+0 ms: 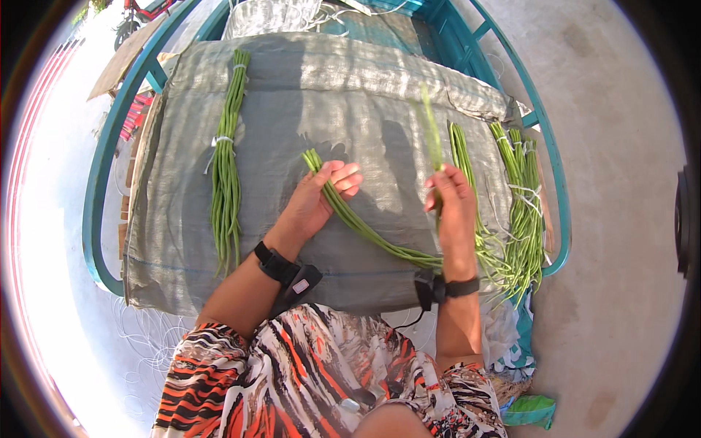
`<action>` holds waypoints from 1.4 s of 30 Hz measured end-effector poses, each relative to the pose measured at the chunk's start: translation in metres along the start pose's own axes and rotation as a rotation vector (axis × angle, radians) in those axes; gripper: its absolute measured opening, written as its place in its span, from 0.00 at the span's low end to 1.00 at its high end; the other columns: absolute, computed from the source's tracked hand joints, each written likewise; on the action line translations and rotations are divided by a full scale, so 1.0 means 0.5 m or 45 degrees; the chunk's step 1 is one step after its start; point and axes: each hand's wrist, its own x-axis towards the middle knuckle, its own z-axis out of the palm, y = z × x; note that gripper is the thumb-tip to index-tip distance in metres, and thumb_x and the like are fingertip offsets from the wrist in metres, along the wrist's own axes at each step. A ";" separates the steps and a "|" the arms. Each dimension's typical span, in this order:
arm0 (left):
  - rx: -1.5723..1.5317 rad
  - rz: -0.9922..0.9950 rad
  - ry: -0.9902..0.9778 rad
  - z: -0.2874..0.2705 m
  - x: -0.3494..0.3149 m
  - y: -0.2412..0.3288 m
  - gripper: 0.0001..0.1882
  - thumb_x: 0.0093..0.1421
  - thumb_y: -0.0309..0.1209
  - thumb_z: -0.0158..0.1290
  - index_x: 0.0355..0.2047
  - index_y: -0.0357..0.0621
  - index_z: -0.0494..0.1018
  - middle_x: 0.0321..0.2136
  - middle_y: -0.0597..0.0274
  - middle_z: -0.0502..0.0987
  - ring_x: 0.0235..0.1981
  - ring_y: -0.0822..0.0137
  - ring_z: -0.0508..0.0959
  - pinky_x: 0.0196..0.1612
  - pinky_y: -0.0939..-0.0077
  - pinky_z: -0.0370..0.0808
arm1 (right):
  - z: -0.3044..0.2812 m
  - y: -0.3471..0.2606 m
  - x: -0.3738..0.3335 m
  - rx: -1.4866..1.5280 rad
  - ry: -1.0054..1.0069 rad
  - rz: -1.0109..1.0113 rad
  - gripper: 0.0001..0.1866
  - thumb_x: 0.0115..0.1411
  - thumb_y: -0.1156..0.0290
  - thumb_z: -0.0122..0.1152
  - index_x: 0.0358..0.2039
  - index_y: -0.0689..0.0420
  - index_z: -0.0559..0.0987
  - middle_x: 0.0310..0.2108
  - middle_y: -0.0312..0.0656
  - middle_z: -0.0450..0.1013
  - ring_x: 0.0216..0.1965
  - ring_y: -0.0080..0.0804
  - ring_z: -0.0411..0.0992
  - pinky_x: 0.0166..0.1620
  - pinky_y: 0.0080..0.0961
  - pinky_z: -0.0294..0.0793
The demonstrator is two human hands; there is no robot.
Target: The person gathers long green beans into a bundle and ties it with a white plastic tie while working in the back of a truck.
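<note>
A thin bunch of green long beans (369,235) lies across my left hand (315,198), gripped under the thumb, its tips poking out past the thumb. The other fingers are partly spread. From the bunch the beans curve down to the right, behind my right forearm. My right hand (453,201) pinches a long bean (431,135) that points up and away, smeared by motion. Just right of that hand, loose long beans (462,150) lie on a grey woven sheet (277,153).
A long-bean bundle (227,164), tied with white string, lies on the left. More tied bundles (523,193) lie at the far right. A teal metal rail (109,157) curves around the sheet. A white sack (270,18) sits at the back; loose white string (150,343) hangs lower left.
</note>
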 end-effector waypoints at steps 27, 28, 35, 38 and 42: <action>0.102 0.038 -0.085 0.007 0.003 0.001 0.12 0.67 0.34 0.40 0.48 0.43 0.62 0.47 0.53 0.71 0.50 0.57 0.72 0.50 0.63 0.73 | 0.084 0.133 -0.080 -0.073 -0.230 0.206 0.08 0.62 0.70 0.52 0.38 0.59 0.74 0.25 0.29 0.69 0.24 0.13 0.63 0.26 0.13 0.62; 0.047 0.022 -0.029 0.014 0.001 -0.001 0.12 0.67 0.34 0.39 0.48 0.42 0.62 0.48 0.52 0.70 0.50 0.56 0.72 0.51 0.62 0.72 | 0.083 0.151 -0.078 -0.078 -0.161 0.096 0.08 0.61 0.70 0.53 0.38 0.59 0.75 0.26 0.32 0.70 0.26 0.16 0.66 0.29 0.16 0.65; 0.002 -0.011 -0.004 0.009 0.003 0.000 0.14 0.68 0.35 0.38 0.49 0.40 0.61 0.51 0.50 0.68 0.52 0.52 0.70 0.52 0.61 0.71 | 0.097 0.120 -0.090 -0.809 -0.106 -0.204 0.09 0.55 0.70 0.57 0.37 0.54 0.78 0.33 0.43 0.72 0.33 0.38 0.73 0.38 0.29 0.71; 0.033 -0.002 0.003 0.016 -0.001 0.002 0.16 0.68 0.36 0.38 0.50 0.40 0.60 0.50 0.50 0.68 0.52 0.53 0.70 0.52 0.61 0.71 | 0.101 0.114 -0.095 -1.002 -0.072 -0.314 0.09 0.54 0.70 0.58 0.36 0.53 0.78 0.33 0.40 0.72 0.34 0.39 0.72 0.38 0.31 0.72; 0.065 0.001 0.036 0.012 -0.001 -0.002 0.17 0.67 0.37 0.39 0.52 0.40 0.60 0.49 0.51 0.69 0.51 0.54 0.71 0.51 0.62 0.72 | 0.107 0.107 -0.100 -1.164 -0.014 -0.479 0.09 0.52 0.71 0.59 0.35 0.51 0.78 0.32 0.37 0.72 0.35 0.38 0.72 0.38 0.33 0.72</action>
